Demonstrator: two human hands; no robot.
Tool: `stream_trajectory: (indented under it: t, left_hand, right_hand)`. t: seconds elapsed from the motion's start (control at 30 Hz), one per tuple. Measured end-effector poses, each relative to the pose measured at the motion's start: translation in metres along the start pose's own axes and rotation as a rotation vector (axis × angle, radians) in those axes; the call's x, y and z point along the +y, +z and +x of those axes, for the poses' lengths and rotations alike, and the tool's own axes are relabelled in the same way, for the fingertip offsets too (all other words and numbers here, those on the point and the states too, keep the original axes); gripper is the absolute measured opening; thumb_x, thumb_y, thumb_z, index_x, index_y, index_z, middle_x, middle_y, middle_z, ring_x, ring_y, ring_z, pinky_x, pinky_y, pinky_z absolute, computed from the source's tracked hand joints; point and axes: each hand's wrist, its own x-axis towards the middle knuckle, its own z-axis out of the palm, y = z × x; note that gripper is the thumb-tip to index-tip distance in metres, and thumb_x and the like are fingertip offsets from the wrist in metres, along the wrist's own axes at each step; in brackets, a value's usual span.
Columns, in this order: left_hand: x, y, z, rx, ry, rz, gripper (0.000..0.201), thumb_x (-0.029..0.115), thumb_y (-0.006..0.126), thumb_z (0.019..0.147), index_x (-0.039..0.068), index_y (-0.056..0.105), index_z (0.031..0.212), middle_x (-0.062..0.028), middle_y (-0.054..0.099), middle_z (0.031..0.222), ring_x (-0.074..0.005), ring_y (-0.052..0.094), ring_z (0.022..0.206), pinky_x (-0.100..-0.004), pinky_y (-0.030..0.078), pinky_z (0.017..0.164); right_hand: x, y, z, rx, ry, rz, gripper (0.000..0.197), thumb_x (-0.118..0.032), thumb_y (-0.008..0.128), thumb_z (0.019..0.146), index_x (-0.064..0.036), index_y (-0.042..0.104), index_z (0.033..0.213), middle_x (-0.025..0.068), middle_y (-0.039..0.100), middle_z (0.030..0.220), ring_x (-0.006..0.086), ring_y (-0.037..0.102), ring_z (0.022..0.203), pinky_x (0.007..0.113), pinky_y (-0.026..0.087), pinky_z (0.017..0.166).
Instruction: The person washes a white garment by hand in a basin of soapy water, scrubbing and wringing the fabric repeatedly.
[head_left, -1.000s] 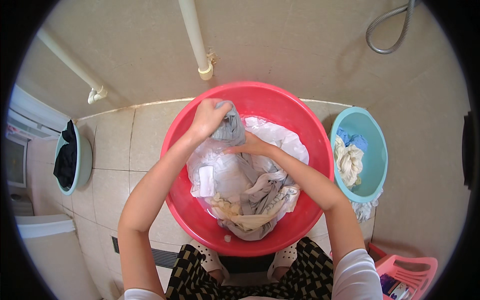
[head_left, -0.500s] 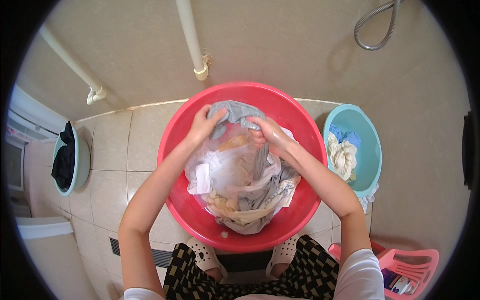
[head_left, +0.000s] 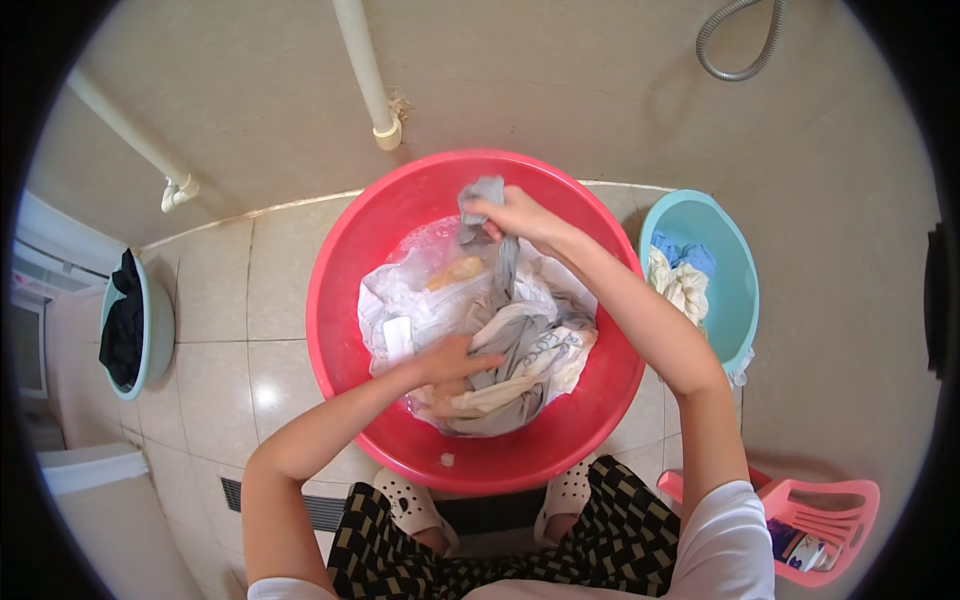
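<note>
A large red basin full of wet laundry stands in front of me. My right hand is closed on a bunched grey garment, lifting one end near the far side; the rest trails down into the pile. My left hand lies over the near-middle of the heap, fingers stretched out and touching grey cloth, slightly blurred. White clothes fill the left of the pile. Cream fabric lies at the near side, and a cloth with dark markings at the right. Foamy water shows at the far left.
Right of the basin stands a light-blue tub with cream and blue clothes. Another tub at the left holds black clothing. A pink plastic stool or rack sits lower right. White pipes and a shower hose are along the wall.
My left hand has let go of the grey garment and moved down toward me onto the pile. My right hand has raised its end slightly farther away and left.
</note>
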Motion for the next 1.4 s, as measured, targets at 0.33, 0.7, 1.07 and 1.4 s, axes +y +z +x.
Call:
stream_trajectory:
  t: [0.33,0.7,1.07,1.4]
  left_hand:
    - [0.013,-0.027,-0.032,0.081,0.118,-0.092,0.050,0.040,0.057,0.080,0.003,0.054,0.114,-0.0132,0.062,0.100,-0.0213,0.059,0.091,-0.0324,0.045,0.080]
    - [0.017,-0.075,-0.056,0.087,-0.081,-0.745,0.040,0.029,0.057,0.082,0.000,0.056,0.110,-0.0071,0.060,0.103,-0.0129,0.054,0.097,-0.0273,0.041,0.086]
    - [0.063,-0.093,-0.081,0.255,0.116,-1.049,0.036,0.023,0.055,0.079,-0.005,0.056,0.102,-0.0131,0.061,0.095,-0.0198,0.061,0.084,-0.0316,0.049,0.074]
    - [0.156,-0.143,-0.113,0.418,0.421,-1.138,0.034,0.030,0.057,0.079,0.000,0.056,0.096,-0.0109,0.061,0.091,-0.0188,0.060,0.082,-0.0311,0.049,0.073]
  right_hand:
    - [0.090,0.008,-0.067,-0.272,-0.390,-1.065,0.062,-0.046,0.064,0.071,-0.0001,0.054,0.111,0.0188,0.050,0.120,0.0299,0.044,0.115,0.037,0.038,0.092]
    - [0.075,-0.026,-0.086,0.325,-0.002,-0.105,0.037,-0.002,0.035,0.074,0.0001,0.052,0.107,0.0041,0.049,0.061,0.0103,0.046,0.052,0.026,0.039,0.047]
    - [0.066,-0.037,-0.092,-0.303,-0.139,-1.120,0.049,-0.022,0.058,0.069,0.0053,0.052,0.109,0.0247,0.051,0.112,0.0349,0.047,0.107,0.039,0.039,0.090]
    - [0.055,0.012,-0.008,-0.336,-0.372,-0.457,0.065,-0.017,0.060,0.071,-0.0046,0.035,0.130,0.0148,0.045,0.123,0.0229,0.043,0.112,0.034,0.036,0.093]
